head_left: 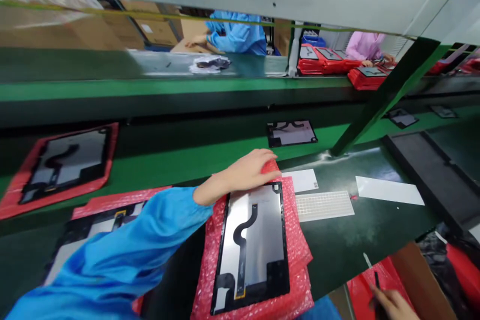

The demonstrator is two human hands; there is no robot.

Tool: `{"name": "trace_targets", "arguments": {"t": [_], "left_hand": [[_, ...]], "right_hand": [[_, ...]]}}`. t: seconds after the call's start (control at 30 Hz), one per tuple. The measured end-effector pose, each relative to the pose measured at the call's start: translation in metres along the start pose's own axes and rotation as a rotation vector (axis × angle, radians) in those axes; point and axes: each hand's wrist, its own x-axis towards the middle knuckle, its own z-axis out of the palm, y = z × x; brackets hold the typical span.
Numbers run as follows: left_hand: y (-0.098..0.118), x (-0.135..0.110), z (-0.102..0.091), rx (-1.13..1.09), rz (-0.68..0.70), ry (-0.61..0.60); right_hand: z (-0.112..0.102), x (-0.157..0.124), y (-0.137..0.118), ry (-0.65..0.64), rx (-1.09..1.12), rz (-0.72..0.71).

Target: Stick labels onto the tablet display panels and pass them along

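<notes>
A display panel (255, 245) with a black flex cable lies back-up on a stack of red bubble wrap (296, 245) on the dark bench in front of me. My left hand (247, 170), in a blue sleeve, reaches across and curls its fingers over the far edge of the bubble wrap, just above the panel's top corner. My right hand (393, 305) shows only partly at the bottom right edge, fingers closed round a thin dark tool (376, 280) with a pale tip.
Another panel on red wrap (63, 165) rides the green conveyor at left, and a bare panel (291, 133) lies further along. A label sheet (324, 205) and white sheets (390, 191) lie right of the stack. A green post (378, 100) slants up. Two other people work across the line.
</notes>
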Motion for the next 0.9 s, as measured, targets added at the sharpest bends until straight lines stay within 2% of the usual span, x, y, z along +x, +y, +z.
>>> {"name": "trace_targets", "arguments": {"t": [0.03, 0.1, 0.13, 0.2, 0.23, 0.33, 0.43, 0.53, 0.67, 0.9], "left_hand": [[0.017, 0.001, 0.012, 0.001, 0.085, -0.009], [0.050, 0.003, 0.041, 0.006, 0.209, -0.075], [0.063, 0.003, 0.056, 0.031, 0.247, -0.130], [0.083, 0.006, 0.086, 0.126, 0.279, -0.229], [0.088, 0.009, 0.100, 0.182, 0.272, -0.251], [0.088, 0.018, 0.126, 0.313, 0.200, -0.248], [0.080, 0.024, 0.134, 0.372, 0.136, -0.290], [0.076, 0.024, 0.135, 0.392, 0.131, -0.319], [0.077, 0.021, 0.136, 0.397, 0.128, -0.309], [0.078, 0.022, 0.138, 0.385, 0.111, -0.275]], "right_hand": [[-0.014, 0.000, -0.017, -0.080, -0.051, 0.023], [-0.025, 0.007, -0.063, -0.095, -0.062, -0.142], [-0.021, 0.015, -0.089, -0.088, -0.061, -0.245], [0.005, 0.042, -0.141, -0.110, -0.023, -0.380], [0.024, 0.059, -0.164, -0.182, 0.006, -0.445], [0.081, 0.114, -0.209, -0.361, 0.110, -0.635], [0.111, 0.157, -0.222, -0.432, 0.065, -0.680], [0.118, 0.177, -0.214, -0.440, 0.032, -0.633], [0.118, 0.178, -0.205, -0.427, 0.016, -0.584], [0.120, 0.172, -0.211, -0.394, -0.037, -0.620]]}}
